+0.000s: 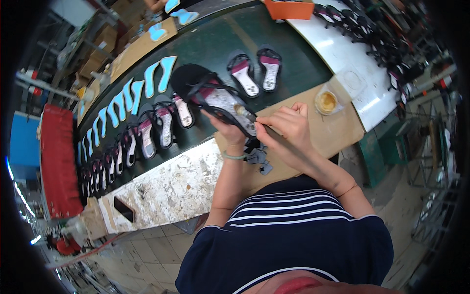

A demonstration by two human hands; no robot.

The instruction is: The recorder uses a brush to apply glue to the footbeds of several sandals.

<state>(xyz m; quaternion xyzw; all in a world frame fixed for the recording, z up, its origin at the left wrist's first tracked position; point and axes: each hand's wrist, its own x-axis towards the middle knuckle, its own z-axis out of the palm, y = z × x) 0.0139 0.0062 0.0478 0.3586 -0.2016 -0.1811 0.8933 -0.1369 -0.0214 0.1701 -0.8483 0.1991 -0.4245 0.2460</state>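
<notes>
A black strappy sandal rests in my left hand, whose fingers wrap round its underside near the heel. In my right hand is a brush, its long handle running back along my forearm. The brush tip meets the pale, speckled insole toward the heel end. Right of my right hand, a clear cup of yellowish paste stands on a cardboard sheet. Small grey cut pieces lie on the cardboard below my hands.
Several sandals line the dark green belt on the left; a pair lies beyond my hands. Pale blue cutouts form a row behind. A paint-stained board carries a dark flat rectangle. An orange box sits far off.
</notes>
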